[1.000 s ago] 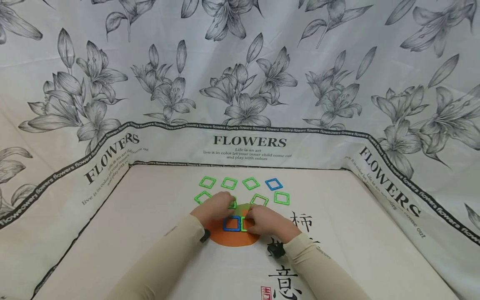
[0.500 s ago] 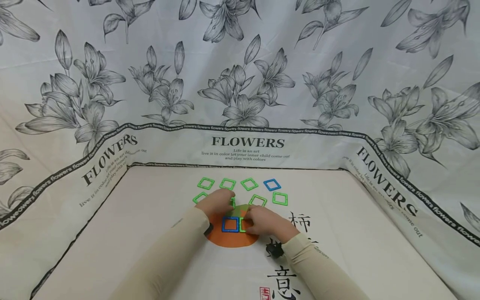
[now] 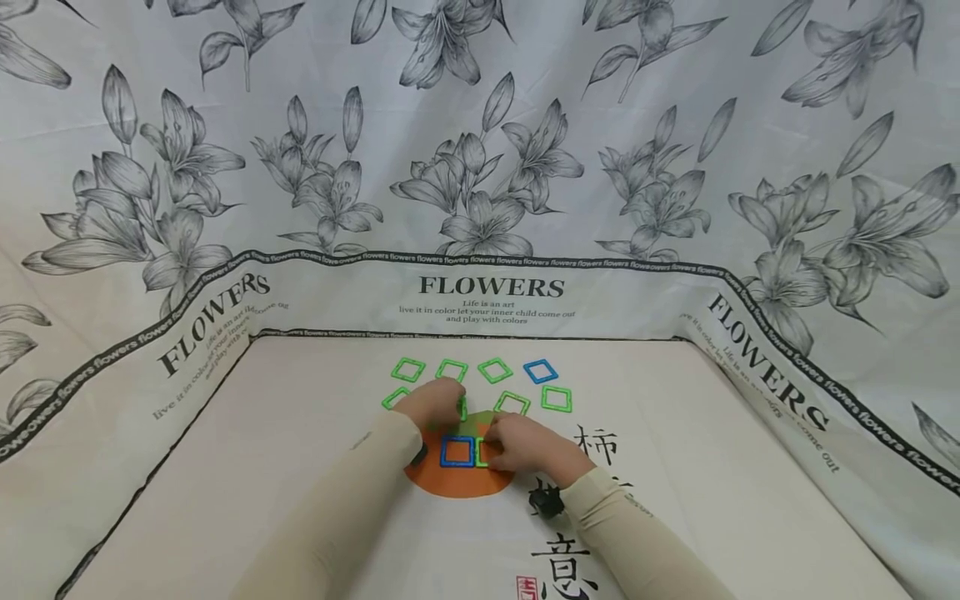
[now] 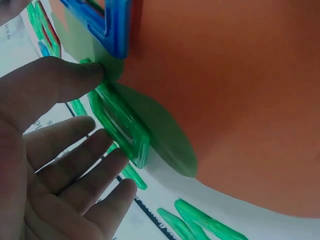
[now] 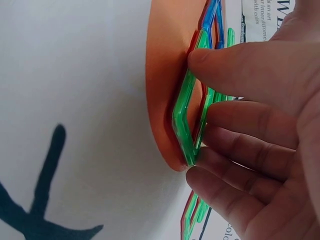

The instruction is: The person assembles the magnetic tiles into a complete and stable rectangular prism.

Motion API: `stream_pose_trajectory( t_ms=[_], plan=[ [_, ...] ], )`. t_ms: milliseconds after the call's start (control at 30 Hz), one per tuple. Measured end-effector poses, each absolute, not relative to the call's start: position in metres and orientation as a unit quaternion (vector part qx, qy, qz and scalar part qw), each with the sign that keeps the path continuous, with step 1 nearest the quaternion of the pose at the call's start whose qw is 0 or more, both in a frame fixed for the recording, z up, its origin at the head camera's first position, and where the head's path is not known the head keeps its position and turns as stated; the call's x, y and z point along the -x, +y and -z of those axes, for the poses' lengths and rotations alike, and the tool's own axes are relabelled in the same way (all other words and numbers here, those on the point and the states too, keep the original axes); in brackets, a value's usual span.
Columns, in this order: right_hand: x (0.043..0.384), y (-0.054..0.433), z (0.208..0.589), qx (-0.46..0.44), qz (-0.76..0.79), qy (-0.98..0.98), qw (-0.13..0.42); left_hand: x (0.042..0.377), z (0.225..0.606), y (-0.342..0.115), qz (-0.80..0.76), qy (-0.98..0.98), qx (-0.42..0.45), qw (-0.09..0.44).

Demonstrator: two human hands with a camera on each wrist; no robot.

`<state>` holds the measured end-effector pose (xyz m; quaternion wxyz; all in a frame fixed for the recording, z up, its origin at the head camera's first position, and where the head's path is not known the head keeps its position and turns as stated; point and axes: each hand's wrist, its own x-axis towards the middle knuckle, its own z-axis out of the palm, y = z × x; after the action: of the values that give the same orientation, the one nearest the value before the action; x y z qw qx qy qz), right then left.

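My left hand [image 3: 431, 402] holds a green square magnetic tile, an open frame [image 4: 125, 112], near the green leaf print at the top of an orange printed fruit [image 3: 457, 487]. Its thumb lies on one end of the tile and the fingers reach along the outer side. My right hand [image 3: 528, 446] grips another green square tile [image 5: 181, 107] over the orange print, thumb on the near edge and fingertips at the far edge. A blue square tile [image 3: 443, 452] sits edge to edge with that green one, to its left. In the head view the hands partly hide both green tiles.
Beyond the hands several green tiles [image 3: 557, 387] and one blue tile [image 3: 528, 375] lie in two rows on the white printed cloth [image 3: 225, 467]. Black characters [image 3: 562, 554] run down its right side. A flower-print curtain [image 3: 480, 183] encloses the back and sides.
The head view has shifted slightly, so the scene sits a little further left and lower. My left hand has edged away from me with its tile; the right stays on its tile.
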<state>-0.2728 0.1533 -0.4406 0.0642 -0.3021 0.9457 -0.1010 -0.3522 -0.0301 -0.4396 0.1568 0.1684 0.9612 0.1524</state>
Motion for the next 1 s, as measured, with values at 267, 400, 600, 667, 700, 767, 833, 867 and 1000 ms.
stream_pose_trajectory(
  t_ms=[267,400,600,667,700,767,833,867,1000],
  plan=[
    [0.273,0.153,0.442,0.303,0.099,0.946,0.059,0.352,0.44,-0.032,-0.157,0.96,-0.18,0.144],
    [0.273,0.153,0.443,0.3,0.102,0.946,0.06,0.355,0.443,-0.033,-0.138,0.964,-0.188,0.128],
    [0.273,0.152,0.444,0.298,0.102,0.947,0.06,0.354,0.445,-0.037,-0.124,0.967,-0.194,0.11],
    [0.272,0.151,0.445,0.296,0.104,0.948,0.061,0.352,0.443,-0.038,-0.122,0.967,-0.195,0.106],
    [0.272,0.151,0.445,0.295,0.105,0.948,0.062,0.351,0.442,-0.039,-0.121,0.968,-0.195,0.104],
    [0.272,0.151,0.445,0.293,0.108,0.948,0.064,0.348,0.44,-0.04,-0.122,0.968,-0.194,0.102],
    [0.272,0.151,0.445,0.291,0.111,0.948,0.066,0.345,0.438,-0.041,-0.122,0.968,-0.195,0.096],
    [0.272,0.151,0.445,0.29,0.112,0.948,0.066,0.344,0.437,-0.042,-0.121,0.969,-0.196,0.093],
    [0.274,0.153,0.444,0.286,0.118,0.949,0.065,0.339,0.432,-0.042,-0.121,0.968,-0.203,0.084]
  ],
)
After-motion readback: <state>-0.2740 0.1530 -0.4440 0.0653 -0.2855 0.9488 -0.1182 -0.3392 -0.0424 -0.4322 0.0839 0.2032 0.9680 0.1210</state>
